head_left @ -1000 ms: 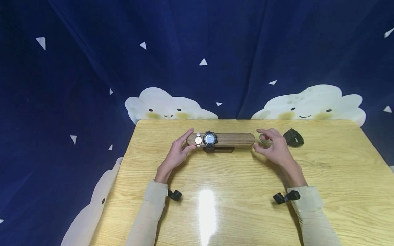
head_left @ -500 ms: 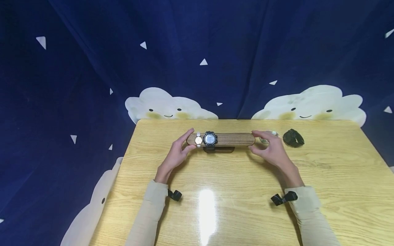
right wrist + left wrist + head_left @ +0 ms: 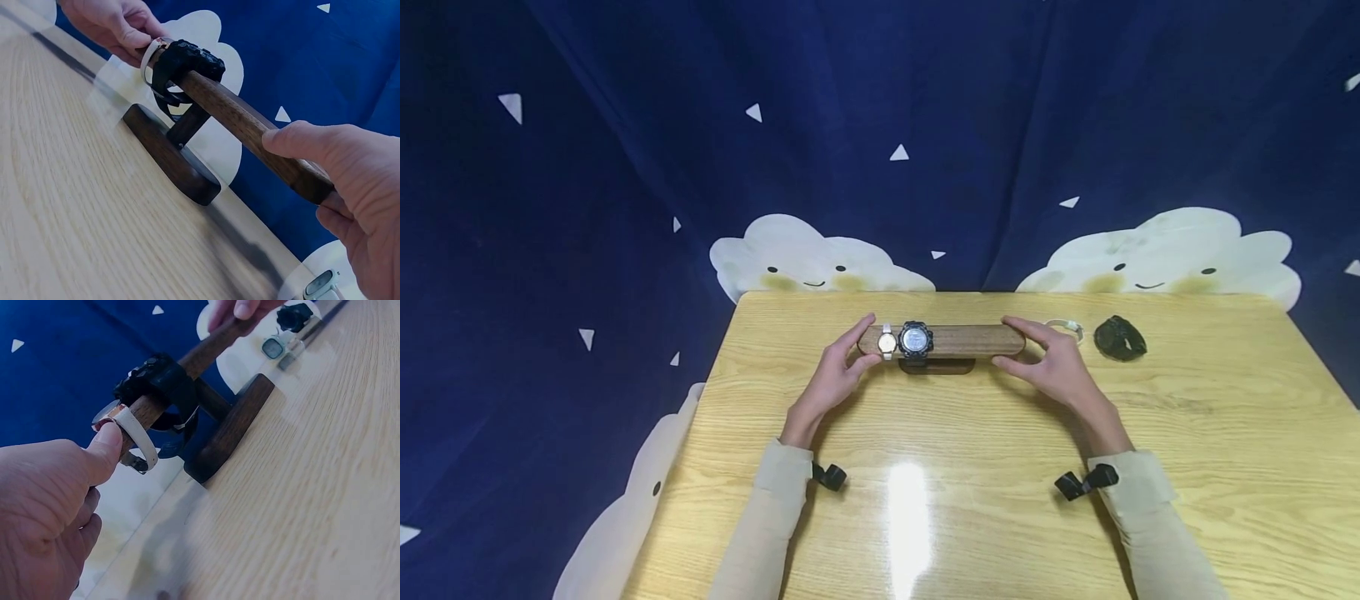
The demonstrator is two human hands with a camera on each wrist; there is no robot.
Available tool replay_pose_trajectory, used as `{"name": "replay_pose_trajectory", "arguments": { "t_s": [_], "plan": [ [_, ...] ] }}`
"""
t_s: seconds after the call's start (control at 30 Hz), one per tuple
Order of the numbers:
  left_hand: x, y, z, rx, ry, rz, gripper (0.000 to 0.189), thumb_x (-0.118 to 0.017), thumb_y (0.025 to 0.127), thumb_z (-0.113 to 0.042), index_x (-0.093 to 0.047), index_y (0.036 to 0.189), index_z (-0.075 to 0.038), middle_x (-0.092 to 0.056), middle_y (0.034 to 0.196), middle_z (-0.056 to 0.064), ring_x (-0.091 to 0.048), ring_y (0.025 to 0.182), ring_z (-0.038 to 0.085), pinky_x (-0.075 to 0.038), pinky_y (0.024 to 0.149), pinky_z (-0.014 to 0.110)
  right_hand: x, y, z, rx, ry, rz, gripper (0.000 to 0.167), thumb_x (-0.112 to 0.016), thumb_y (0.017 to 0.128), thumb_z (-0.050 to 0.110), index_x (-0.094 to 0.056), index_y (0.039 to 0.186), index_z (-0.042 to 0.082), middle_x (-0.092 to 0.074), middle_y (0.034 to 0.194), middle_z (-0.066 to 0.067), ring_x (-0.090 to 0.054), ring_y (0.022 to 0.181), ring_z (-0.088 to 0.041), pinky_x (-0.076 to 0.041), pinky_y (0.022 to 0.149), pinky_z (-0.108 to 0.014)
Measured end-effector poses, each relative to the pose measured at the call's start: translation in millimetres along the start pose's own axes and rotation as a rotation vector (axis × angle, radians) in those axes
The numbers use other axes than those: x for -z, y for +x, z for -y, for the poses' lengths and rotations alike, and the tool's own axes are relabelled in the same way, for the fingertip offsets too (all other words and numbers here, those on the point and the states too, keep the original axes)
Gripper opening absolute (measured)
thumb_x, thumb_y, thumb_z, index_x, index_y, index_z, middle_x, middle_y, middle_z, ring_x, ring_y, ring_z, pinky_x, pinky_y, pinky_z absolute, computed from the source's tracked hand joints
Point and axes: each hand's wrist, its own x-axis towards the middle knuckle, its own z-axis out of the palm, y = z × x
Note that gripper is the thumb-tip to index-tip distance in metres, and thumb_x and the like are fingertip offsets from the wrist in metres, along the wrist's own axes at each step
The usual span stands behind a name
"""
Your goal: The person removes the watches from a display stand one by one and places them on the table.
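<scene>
1. Both ends held: my L hand [image 3: 833, 375] grips the L end of the wooden bar [image 3: 973, 340], thumb right beside the white-strapped watch [image 3: 887, 342]. My R hand [image 3: 1060, 367] grips the R end, thumb on top, fingers underneath.

2. The stand, center table: the bar sits up on a short post [image 3: 189, 128] above a dark wooden base [image 3: 165, 159], which rests on the pale wood table [image 3: 985, 517] near its far edge.

3. On display: two watches ride the bar, both toward the L end. White strap outermost, then the chunky black watch [image 3: 915, 339] just beside it. R half of the bar is bare apart from my grip.

4. Waiting off to the R: a pale square-faced watch [image 3: 273, 348] lies just past my R hand, w/ a second black watch [image 3: 1120, 338] beyond it. Neither is on the bar.

5. Step in hand, my read: steadying or squaring up the stand, w/ two watches on & two off. Next move, I'd judge, calls for even pressure at both ends so the base stays flat & the straps don't slide.

6. Brands, labels: none legible. The black watch's dial prob. carries markings, but they're too small & blurred to read. Backdrop [image 3: 850, 83] has triangles & smiling clouds, no lettering I can see.
</scene>
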Motion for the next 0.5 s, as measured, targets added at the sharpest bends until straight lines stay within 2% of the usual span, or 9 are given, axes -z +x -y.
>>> {"name": "replay_pose_trajectory", "arguments": {
  "t_s": [0.33,0.5],
  "plan": [
    [1.3,-3.5,-4.2,0.022,0.016,0.003,0.073,-0.067,0.100,-0.012,-0.032,0.165,-0.015,-0.033,0.168,0.005,-0.030,0.156,0.021,-0.024,0.128,0.036,-1.7,8.6,2.4,-0.041,0.132,0.053,0.066,-0.093,0.080,0.015,-0.067,0.140,0.010,-0.066,0.141,-0.015,-0.059,0.133,-0.038,-0.046,0.112,-0.053],
    [0.3,-2.9,-5.0,0.009,0.019,-0.002,0.071,-0.066,0.101,-0.011,-0.034,0.164,-0.011,-0.034,0.168,0.007,-0.030,0.155,0.022,-0.024,0.128,0.036,-0.7,8.3,3.5,-0.043,0.131,0.056,0.067,-0.094,0.078,0.011,-0.067,0.140,0.008,-0.065,0.141,-0.017,-0.058,0.133,-0.041,-0.047,0.110,-0.056]
  ]
}}
